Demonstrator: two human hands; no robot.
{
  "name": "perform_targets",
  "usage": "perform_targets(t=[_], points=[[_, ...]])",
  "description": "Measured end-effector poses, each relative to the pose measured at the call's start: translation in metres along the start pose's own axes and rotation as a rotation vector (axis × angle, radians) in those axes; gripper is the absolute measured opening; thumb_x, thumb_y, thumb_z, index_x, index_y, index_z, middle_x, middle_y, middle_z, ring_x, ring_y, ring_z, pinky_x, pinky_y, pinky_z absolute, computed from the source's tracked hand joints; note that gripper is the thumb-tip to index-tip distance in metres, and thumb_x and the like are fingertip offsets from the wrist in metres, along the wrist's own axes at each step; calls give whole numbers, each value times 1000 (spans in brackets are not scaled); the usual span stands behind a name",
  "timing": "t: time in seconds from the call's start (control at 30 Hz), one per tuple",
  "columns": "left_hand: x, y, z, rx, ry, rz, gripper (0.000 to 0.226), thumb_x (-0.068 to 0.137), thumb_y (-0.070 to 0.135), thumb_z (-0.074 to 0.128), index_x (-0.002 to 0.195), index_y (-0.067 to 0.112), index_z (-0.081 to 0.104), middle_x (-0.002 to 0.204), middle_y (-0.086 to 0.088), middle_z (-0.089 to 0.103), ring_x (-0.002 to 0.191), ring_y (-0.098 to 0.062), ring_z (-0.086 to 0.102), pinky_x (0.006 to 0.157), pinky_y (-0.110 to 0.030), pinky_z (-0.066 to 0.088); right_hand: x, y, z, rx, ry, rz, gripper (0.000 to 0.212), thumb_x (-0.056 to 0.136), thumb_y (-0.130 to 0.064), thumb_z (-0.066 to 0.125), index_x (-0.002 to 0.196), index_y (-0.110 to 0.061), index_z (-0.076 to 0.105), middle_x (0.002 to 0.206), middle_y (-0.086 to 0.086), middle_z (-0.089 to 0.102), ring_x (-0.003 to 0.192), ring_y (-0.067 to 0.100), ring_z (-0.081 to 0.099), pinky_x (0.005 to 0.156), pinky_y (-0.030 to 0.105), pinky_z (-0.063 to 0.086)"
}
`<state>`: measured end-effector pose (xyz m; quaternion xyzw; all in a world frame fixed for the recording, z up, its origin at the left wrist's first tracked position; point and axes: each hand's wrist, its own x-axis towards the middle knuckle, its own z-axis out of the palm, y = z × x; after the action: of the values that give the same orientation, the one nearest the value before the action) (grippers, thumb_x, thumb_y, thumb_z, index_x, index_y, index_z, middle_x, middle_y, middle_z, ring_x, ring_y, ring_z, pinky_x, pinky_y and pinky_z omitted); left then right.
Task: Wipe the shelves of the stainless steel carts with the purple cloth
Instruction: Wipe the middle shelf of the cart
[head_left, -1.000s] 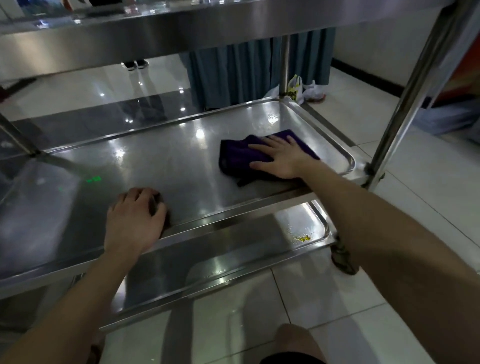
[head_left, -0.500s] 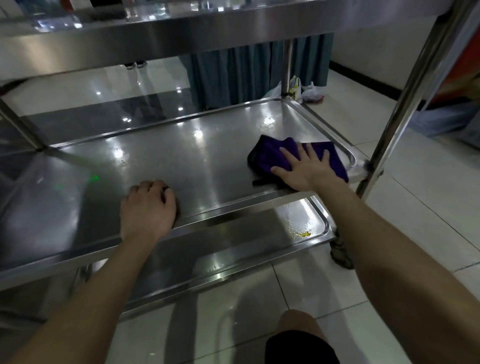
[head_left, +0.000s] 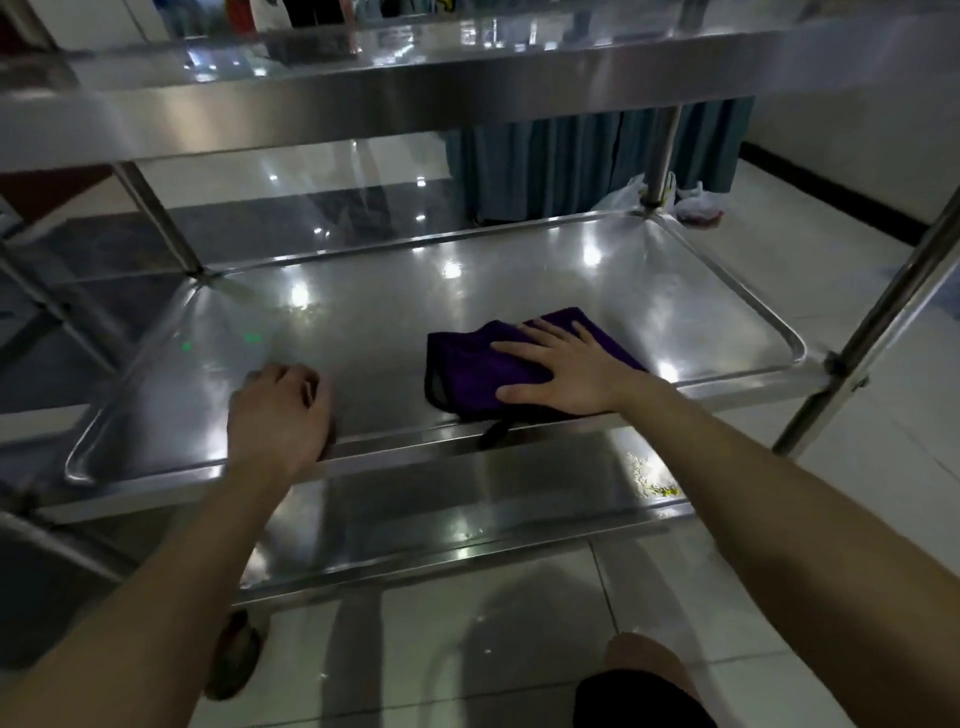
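A folded purple cloth (head_left: 467, 364) lies on the middle shelf (head_left: 467, 280) of the stainless steel cart, near the front rim and right of centre. My right hand (head_left: 566, 369) presses flat on the cloth with fingers spread and pointing left. My left hand (head_left: 280, 415) rests on the same shelf just inside the front rim, its fingers curled under and holding nothing that I can see. The top shelf (head_left: 415, 93) hangs over both hands. Below is the bottom shelf (head_left: 441, 509).
Yellowish crumbs (head_left: 654, 483) lie on the bottom shelf's right end. A cart post (head_left: 893, 312) rises at the right, and a caster (head_left: 234, 660) sits on the tiled floor. A teal curtain (head_left: 571, 161) and plastic bags (head_left: 696, 202) are behind the cart. My knee (head_left: 644, 670) is below.
My right hand slid the cloth right to the shelf's right rim, then back left toward the centre. The left hand stayed on the front edge.
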<state>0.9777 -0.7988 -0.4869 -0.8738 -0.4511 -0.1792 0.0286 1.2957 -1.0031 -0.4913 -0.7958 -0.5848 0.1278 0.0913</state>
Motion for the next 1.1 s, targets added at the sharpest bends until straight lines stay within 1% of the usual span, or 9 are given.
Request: perform_targets(t=[0.17,0.3,0.4,0.53,0.77,0.83,0.93,1.03,1.1], points=[[0,4,7,-7,39,-12,52,102,47,41,97,10,77,101,-22,70,97,-44,61,87,-49,50,41,42,-17,-60,39,197,97,81,-104,20,167,-60,12,182,-11,3,167,14,-6,132,57,-12],[2,1,12,-12,60,-32,48,105,40,42,101,7,77,102,-22,68,99,-43,60,89,-50,49,92,14,-11,-102,48,268,104,78,-105,9,169,-55,2,183,-1,-5,167,27,-11,127,67,-14],[4,-2,13,-36,79,-29,48,104,34,40,100,3,76,101,-23,67,98,-44,60,89,-51,47,117,-43,-1,-108,16,190,100,84,-100,12,170,-51,1,182,1,-8,167,31,-14,126,69,-16],[4,-7,14,-119,119,-47,50,104,32,35,93,4,75,94,-22,67,94,-42,60,86,-48,47,112,-107,24,-110,-17,24,93,90,-94,16,171,-49,2,182,0,-8,167,27,-14,126,67,-20],[1,-8,13,-208,152,-103,61,102,41,25,80,7,70,80,-15,65,84,-37,60,75,-43,47,58,-120,45,-98,-19,-100,89,90,-92,14,169,-53,2,182,-7,-6,166,16,-13,127,61,-22],[0,-7,12,-231,158,-108,60,103,40,26,82,5,71,82,-18,66,85,-39,61,76,-44,48,50,-124,46,-114,1,-82,85,94,-89,13,169,-52,1,182,-6,-6,167,16,-13,128,61,-21],[7,-8,13,-296,137,-93,47,110,33,37,91,5,69,92,-21,69,92,-40,62,84,-47,50,49,-140,50,-150,30,-18,84,96,-86,11,171,-49,-1,182,-3,-7,167,21,-13,127,65,-19],[10,-8,9,-528,64,-132,36,112,34,41,102,12,67,99,-12,72,92,-30,65,80,-38,47,55,-167,57,-154,33,3,84,97,-85,13,171,-48,0,182,-1,-6,167,24,-11,127,67,-18],[9,-9,2,-699,24,-191,35,113,36,41,117,16,69,110,-7,74,100,-27,67,85,-36,52,56,-176,57,-140,37,5,82,99,-85,16,171,-49,2,182,-2,-4,167,22,-10,127,66,-18]])
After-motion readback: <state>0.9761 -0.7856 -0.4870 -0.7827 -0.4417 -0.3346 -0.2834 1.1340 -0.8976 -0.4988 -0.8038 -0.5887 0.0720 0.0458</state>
